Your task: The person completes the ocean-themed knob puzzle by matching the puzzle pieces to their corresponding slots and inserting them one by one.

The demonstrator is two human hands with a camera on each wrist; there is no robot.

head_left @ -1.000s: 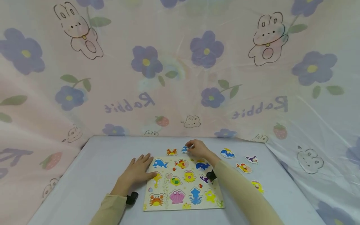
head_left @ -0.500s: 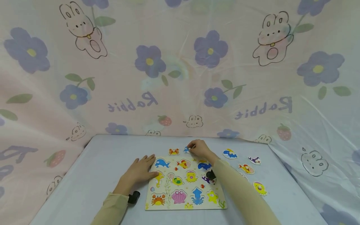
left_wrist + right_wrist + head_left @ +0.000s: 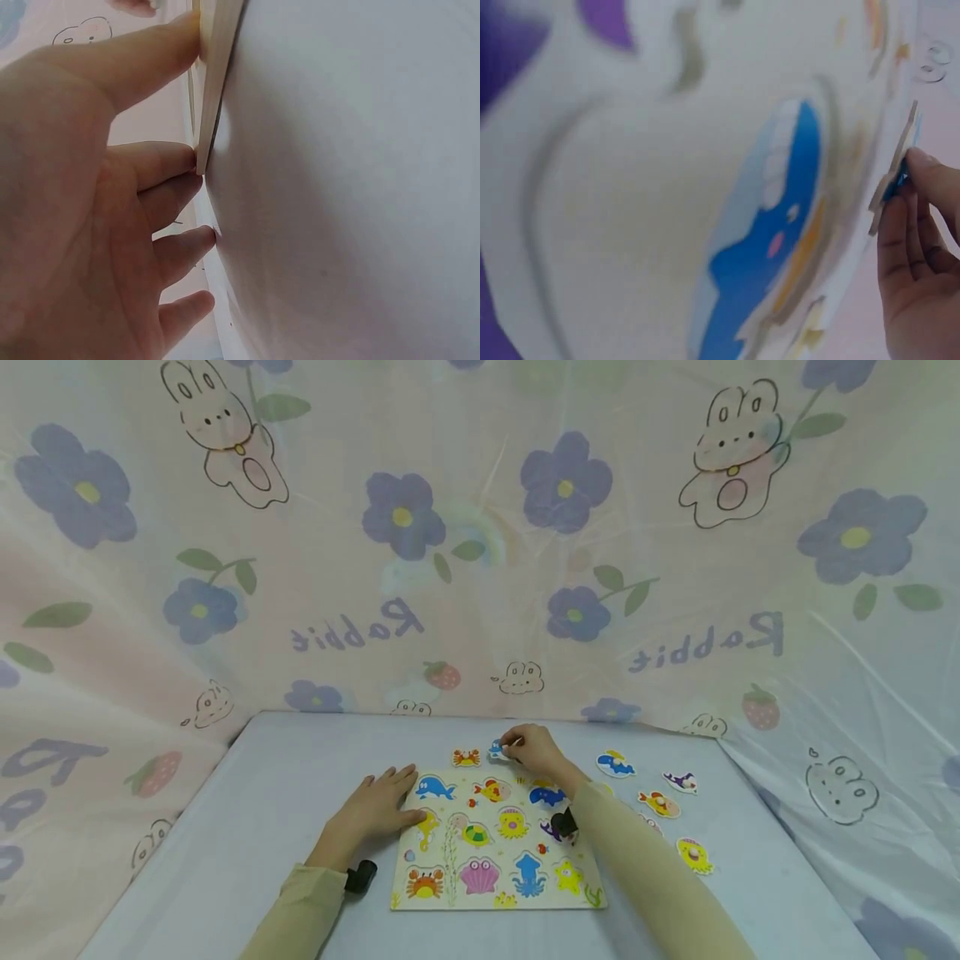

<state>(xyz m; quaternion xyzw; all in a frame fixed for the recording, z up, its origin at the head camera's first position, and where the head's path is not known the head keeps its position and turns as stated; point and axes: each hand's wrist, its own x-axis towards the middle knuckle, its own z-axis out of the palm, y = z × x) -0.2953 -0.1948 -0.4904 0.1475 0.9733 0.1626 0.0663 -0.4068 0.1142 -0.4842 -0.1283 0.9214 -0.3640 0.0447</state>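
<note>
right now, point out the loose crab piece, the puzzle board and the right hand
Loose crab piece [image 3: 466, 759], head view: on its body.
Puzzle board [image 3: 540, 903], head view: bare strip by its near edge.
Right hand [image 3: 534, 748], head view: on its back.

From the head, facing forward and down over the table [image 3: 285, 810], well back. From the left wrist, close along the left hand [image 3: 94, 202] to the puzzle board [image 3: 213, 67]; from the right, skimming its top toward the right hand [image 3: 922, 277]. Sharing the puzzle board throughout.
</note>
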